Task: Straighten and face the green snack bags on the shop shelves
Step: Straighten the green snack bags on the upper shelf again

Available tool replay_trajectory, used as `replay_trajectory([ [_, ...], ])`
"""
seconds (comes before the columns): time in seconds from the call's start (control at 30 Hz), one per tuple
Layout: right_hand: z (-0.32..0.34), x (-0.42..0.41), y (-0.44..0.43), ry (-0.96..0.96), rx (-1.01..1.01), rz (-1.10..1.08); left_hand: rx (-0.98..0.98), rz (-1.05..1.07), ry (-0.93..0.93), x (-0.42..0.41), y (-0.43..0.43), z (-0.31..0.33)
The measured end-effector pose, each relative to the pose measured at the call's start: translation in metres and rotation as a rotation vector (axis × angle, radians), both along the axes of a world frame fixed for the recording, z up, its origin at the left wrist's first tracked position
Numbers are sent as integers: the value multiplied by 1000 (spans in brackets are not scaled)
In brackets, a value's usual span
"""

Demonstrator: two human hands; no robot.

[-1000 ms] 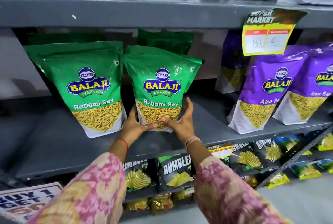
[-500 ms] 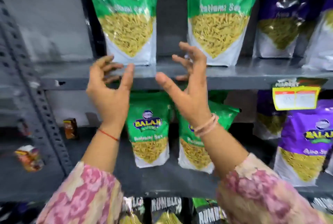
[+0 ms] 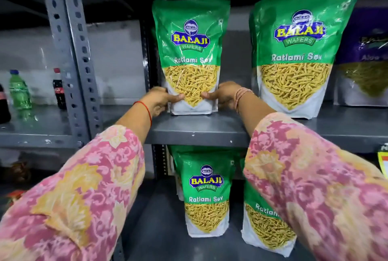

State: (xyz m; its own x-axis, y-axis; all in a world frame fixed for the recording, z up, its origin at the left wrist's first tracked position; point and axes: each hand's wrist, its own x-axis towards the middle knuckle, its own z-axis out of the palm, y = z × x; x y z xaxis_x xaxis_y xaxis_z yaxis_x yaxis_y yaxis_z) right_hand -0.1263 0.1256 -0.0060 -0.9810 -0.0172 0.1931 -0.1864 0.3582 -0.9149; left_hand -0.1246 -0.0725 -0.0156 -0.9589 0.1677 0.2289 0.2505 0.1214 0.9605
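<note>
Head view: tall glossy green plastic snack bag with a clear window of yellow sev (image 3: 190, 57), upright, label forward, on the grey metal upper shelf (image 3: 199, 129) near its front edge. Left hand (image 3: 160, 101) and right hand (image 3: 222, 96) clamped on the bag's lower corners, thumbs across the front, other fingers hidden behind. Second, larger-looking green sev bag (image 3: 294, 51) just to the right, upright, apart from the first. Two more green bags (image 3: 204, 197) standing on the shelf below. Small green plastic bottle (image 3: 20, 90) far left.
</note>
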Motion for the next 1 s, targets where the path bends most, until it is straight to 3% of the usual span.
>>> replay_trajectory([
  [0.37, 0, 70, -28, 332, 49, -115, 30, -54, 151, 55, -40, 10],
  [0.87, -18, 109, -53, 354, 80, -126, 3, -73, 83, 79, -59, -7],
  [0.93, -21, 118, -54, 351, 79, -97, -10, 8, 179, 89, -55, -12],
  [1.0, -29, 124, -42, 444, 88, -138, 89, 290, 435, 105, -45, -21],
])
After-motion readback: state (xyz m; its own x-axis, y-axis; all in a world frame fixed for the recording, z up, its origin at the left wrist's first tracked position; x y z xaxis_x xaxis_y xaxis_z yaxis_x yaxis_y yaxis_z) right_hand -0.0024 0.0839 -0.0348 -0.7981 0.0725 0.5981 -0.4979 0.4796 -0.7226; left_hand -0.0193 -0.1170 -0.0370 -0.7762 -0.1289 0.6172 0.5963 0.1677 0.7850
